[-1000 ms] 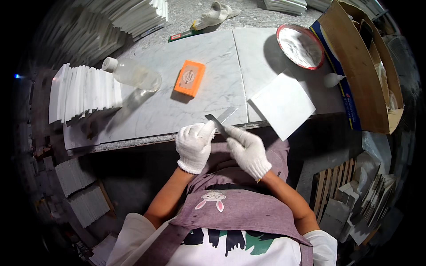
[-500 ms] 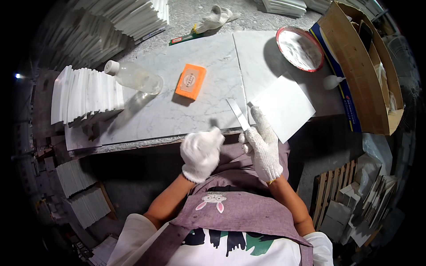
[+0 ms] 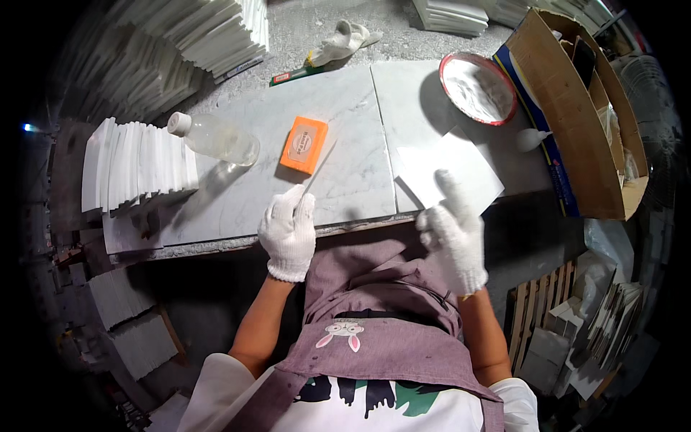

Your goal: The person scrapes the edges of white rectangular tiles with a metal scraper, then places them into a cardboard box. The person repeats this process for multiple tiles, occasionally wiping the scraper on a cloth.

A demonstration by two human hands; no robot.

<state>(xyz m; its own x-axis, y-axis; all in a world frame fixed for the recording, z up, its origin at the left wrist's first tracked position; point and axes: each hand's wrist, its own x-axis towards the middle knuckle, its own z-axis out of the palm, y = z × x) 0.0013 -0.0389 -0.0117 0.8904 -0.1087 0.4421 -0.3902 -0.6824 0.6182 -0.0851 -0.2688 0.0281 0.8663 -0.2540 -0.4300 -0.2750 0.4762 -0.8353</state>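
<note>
My left hand [image 3: 288,234], in a white knit glove, is closed with its fingertips on a thin flat strip [image 3: 321,165]. The strip, seen nearly edge-on, slants up beside an orange block [image 3: 304,145] with a printed label. My right hand [image 3: 458,237], gloved alike, is over the bench's near edge. Its index finger stretches across the near part of a white square sheet or tile [image 3: 471,164], while its thumb stands apart; I see nothing gripped there. The white square lies on the grey marbled slab [image 3: 345,108], partly hidden by that hand.
Left of the block, a clear bottle [image 3: 223,140] stands by a row of upright white tiles [image 3: 137,162]. A red-rimmed bowl of white material [image 3: 479,88], a small squeeze bottle [image 3: 531,140] and a cardboard box [image 3: 576,108] are right. A glove [image 3: 344,42] lies behind a green-handled tool [image 3: 288,76].
The thin strip has passed from my right hand to my left. My left hand has moved left and up toward the orange block; my right hand has shifted right.
</note>
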